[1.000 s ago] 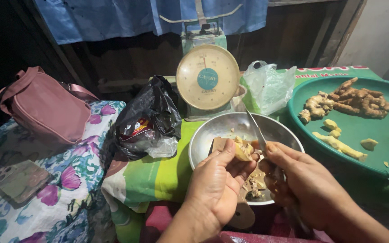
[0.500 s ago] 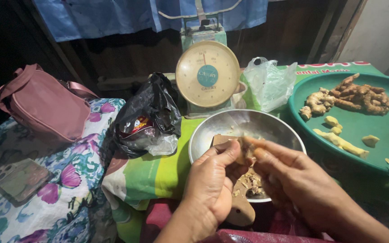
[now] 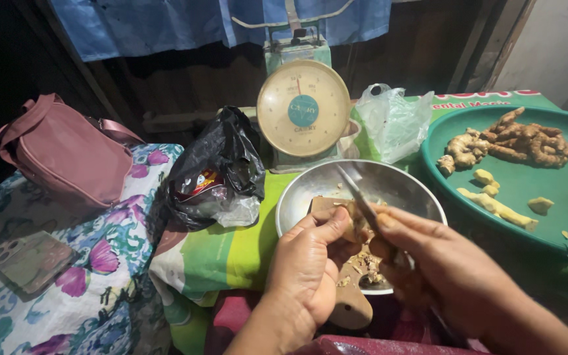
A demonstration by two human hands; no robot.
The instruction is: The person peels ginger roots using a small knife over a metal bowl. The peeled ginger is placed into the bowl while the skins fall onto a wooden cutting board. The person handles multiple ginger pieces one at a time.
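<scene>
Dim shed corner w/ a blue tarp (image 3: 165,23) hung across the back wall; low surface covered by a floral cloth (image 3: 67,289) at left and a green-striped cloth (image 3: 231,250) in the middle. Big green tray (image 3: 527,210) at far right carries a heap of unpeeled ginger roots (image 3: 520,141) plus a few pale peeled pieces (image 3: 494,205); its near rim sits just beside the right hand. Pink handbag (image 3: 64,154) far left, well apart from the work. Dial scale (image 3: 304,108) stands upright behind the steel bowl (image 3: 317,190), touching or nearly so. Black plastic bag (image 3: 215,167) left of the bowl, clear plastic bag (image 3: 396,121) behind it to the right. Phone (image 3: 27,260) lies flat on the floral cloth, near left edge.

Both hands work over the bowl's near half, above a wooden board (image 3: 350,306) whose handle pokes out toward the person. Left hand (image 3: 307,269) is curled closed round a small ginger piece (image 3: 353,230), thumb on top; piece sits between the hands, directly ahead, close to both. Right hand (image 3: 442,276) is closed on a knife (image 3: 356,194); handle hidden in the fist. Blade's long axis runs up and away to the left, tip over the bowl's centre, edge against the piece. Peel scraps (image 3: 366,266) lie under the hands. Open room: bowl's far half; sideways is tight.
</scene>
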